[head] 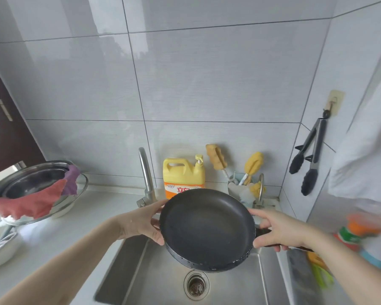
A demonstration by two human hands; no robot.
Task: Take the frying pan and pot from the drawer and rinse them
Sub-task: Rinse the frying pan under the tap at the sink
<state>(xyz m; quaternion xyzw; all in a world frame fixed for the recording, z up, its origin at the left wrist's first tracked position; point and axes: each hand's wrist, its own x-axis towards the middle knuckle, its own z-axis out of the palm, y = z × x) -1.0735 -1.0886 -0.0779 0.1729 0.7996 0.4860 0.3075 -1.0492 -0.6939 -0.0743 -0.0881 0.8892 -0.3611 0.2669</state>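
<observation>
A black frying pan is held above the steel sink, tilted so its inside faces me. My left hand grips the pan's left rim. My right hand holds the pan where its dark handle meets the rim on the right. The tap stands behind the pan's left side, with no water visibly running. No pot or drawer is in view.
A yellow detergent jug and a holder with sponge brushes stand behind the sink. Steel bowls with red and purple cloths sit on the left counter. Black tongs hang on the right wall. Bottles stand at the right.
</observation>
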